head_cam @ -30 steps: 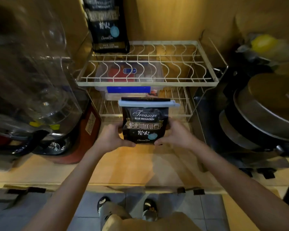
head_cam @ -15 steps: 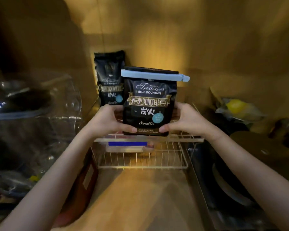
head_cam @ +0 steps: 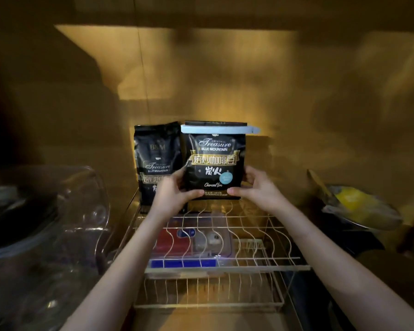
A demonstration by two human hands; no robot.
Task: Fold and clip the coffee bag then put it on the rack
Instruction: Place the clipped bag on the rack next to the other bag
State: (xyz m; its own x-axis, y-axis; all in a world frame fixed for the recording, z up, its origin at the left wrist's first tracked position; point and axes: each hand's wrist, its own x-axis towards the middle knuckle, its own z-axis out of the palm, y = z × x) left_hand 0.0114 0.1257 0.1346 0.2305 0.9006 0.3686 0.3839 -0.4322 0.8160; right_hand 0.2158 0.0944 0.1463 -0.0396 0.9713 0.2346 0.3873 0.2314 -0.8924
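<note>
I hold a black coffee bag (head_cam: pixel 214 161) upright at the back of the wire rack's top shelf (head_cam: pixel 227 266). Its folded top is closed by a pale blue clip (head_cam: pixel 219 129). My left hand (head_cam: pixel 175 192) grips its lower left corner and my right hand (head_cam: pixel 253 187) its lower right corner. The bag's bottom edge is at the level of the shelf wires; whether it rests on them is unclear. A second black coffee bag (head_cam: pixel 155 161) stands just to its left on the same shelf.
A clear plastic box with red and blue contents (head_cam: pixel 191 242) lies under the top shelf. Clear glassware (head_cam: pixel 65 211) bulks at the left. A dish with something yellow (head_cam: pixel 354 204) sits at the right. A wall is close behind the bags.
Both hands have carried the clipped bag up from the counter and back over the rack, beside the other bag. The view has tilted upward.
</note>
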